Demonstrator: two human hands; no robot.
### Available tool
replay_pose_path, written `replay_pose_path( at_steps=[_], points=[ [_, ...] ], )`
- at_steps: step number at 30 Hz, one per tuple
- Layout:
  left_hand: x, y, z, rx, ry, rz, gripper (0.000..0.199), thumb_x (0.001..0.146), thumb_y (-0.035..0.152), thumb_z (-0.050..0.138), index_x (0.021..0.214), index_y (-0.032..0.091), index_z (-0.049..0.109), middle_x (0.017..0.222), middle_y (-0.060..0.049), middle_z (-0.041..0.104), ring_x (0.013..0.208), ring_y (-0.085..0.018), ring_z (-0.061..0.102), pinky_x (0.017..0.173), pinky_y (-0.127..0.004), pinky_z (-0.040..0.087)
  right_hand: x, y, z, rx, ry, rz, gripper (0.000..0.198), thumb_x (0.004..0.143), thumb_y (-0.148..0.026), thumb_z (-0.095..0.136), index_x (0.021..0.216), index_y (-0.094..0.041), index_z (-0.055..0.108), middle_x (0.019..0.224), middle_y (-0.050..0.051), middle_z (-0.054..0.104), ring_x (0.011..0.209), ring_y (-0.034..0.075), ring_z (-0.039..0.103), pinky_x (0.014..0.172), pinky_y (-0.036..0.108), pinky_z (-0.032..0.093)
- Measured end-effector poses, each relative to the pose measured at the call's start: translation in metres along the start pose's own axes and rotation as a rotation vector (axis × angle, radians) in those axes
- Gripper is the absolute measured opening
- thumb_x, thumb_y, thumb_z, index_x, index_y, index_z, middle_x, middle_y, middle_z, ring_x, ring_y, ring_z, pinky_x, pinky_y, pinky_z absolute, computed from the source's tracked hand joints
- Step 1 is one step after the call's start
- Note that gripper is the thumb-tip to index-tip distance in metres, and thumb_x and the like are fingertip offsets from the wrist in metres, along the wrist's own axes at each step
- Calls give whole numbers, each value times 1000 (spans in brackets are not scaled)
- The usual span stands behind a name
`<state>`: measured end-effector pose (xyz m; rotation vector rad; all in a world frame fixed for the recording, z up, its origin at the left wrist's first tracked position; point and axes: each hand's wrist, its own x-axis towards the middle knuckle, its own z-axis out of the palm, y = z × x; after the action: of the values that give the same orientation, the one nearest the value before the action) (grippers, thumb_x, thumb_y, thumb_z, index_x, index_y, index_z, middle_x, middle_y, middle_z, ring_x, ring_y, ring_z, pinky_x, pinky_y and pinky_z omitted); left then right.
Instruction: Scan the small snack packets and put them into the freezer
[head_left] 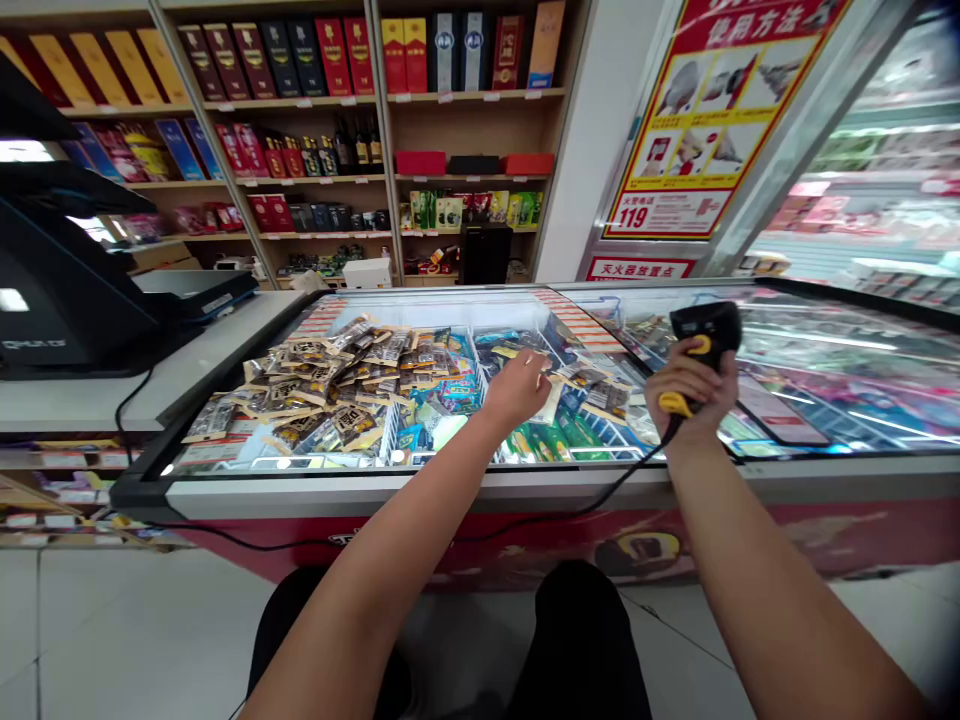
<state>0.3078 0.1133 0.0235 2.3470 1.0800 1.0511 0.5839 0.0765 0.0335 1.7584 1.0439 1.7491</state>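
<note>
My right hand [694, 385] is wrapped around the handle of a black-and-yellow barcode scanner [706, 325], held above the freezer's glass lid. Its black cable [585, 510] droops along the freezer front toward the left. My left hand [517, 388] reaches out over the middle of the lid with its fingers curled in; what they hold, if anything, is hidden. Just right of it lie a few brown-and-clear snack packets [606, 392]. A large heap of similar packets [352, 370] spreads over the left part of the glass.
The chest freezer [420, 492] stands before my knees, with green packages [551, 442] in wire baskets under the glass. A counter with a dark checkout machine [67, 270] is at the left. Shelves of boxes and bottles [360, 140] rise behind; a fire-safety poster [690, 120] hangs right.
</note>
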Motion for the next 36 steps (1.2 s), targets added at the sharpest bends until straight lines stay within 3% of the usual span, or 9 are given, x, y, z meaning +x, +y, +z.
replay_pose_path(
  at_steps=[3, 5, 11, 14, 17, 20, 24, 30, 36],
  points=[
    [-13, -2, -46, 268, 79, -28, 30, 98, 16, 60, 125, 20, 71, 146, -22, 62, 141, -42, 53, 120, -59, 42, -4, -15, 6, -751, 479, 116, 33, 74, -5, 82, 95, -26, 67, 48, -8, 42, 44, 9, 32, 48, 30, 22],
    [-20, -7, -85, 453, 165, -91, 31, 97, 19, 63, 126, 19, 71, 154, -23, 57, 147, -45, 45, 123, -64, 35, -10, -13, 11, -1118, 556, 119, 36, 76, -22, 86, 107, -25, 68, 58, -7, 47, 48, 9, 40, 56, 32, 34],
    [-32, -48, -217, 735, 342, -448, 44, 100, 37, 62, 139, 16, 66, 159, -26, 54, 152, -48, 41, 125, -67, 29, 2, -34, -2, -1217, 750, 331, 19, 85, -21, 73, 98, -31, 66, 58, -4, 47, 47, 16, 41, 68, 44, 44],
    [-40, -78, -262, 730, 181, -669, 52, 104, 46, 56, 143, 13, 65, 153, -29, 62, 150, -50, 46, 122, -68, 33, 24, -60, -29, -555, 228, 901, 19, 81, -23, 86, 83, -33, 70, 79, 7, 76, 68, 27, 72, 69, 43, 56],
    [-51, -103, -277, 735, -9, -709, 44, 107, 43, 51, 136, 15, 70, 145, -25, 69, 145, -46, 55, 127, -69, 22, 26, -55, -33, 296, -116, 1248, 33, 71, -18, 96, 63, -30, 67, 61, 3, 67, 50, 20, 66, 46, 33, 49],
    [-57, -117, -276, 774, -21, -632, 38, 105, 43, 57, 128, 17, 72, 143, -23, 71, 140, -43, 60, 128, -67, 22, 6, -21, -16, 1548, -552, 1197, 34, 100, -37, 75, 68, -28, 72, 48, 0, 44, 35, 6, 33, 43, 30, 38],
    [-58, -116, -277, 742, 112, -648, 45, 94, 47, 75, 128, 17, 69, 147, -23, 67, 142, -43, 58, 118, -54, 40, -13, 14, -17, 2968, -630, 602, 45, 101, -68, 55, 87, -30, 73, 52, -9, 19, 45, 5, -6, 38, 28, 9],
    [-50, -85, -254, 199, 377, -543, 22, 104, 36, 63, 117, 18, 60, 114, -13, 76, 73, -22, 75, 76, -33, 54, -10, 17, -38, 3468, -906, 477, 29, 100, -53, 66, 98, -23, 69, 53, -16, 22, 48, 0, -17, 39, 12, 7],
    [-9, -56, -114, -397, 286, -439, 23, 98, 20, 57, 121, 21, 55, 96, -3, 75, 65, -18, 77, 62, -27, 53, -12, 20, -45, 3566, -1164, 243, 29, 105, -50, 60, 105, -21, 62, 58, -15, 31, 41, -1, 1, 42, 8, 20]
  ],
)
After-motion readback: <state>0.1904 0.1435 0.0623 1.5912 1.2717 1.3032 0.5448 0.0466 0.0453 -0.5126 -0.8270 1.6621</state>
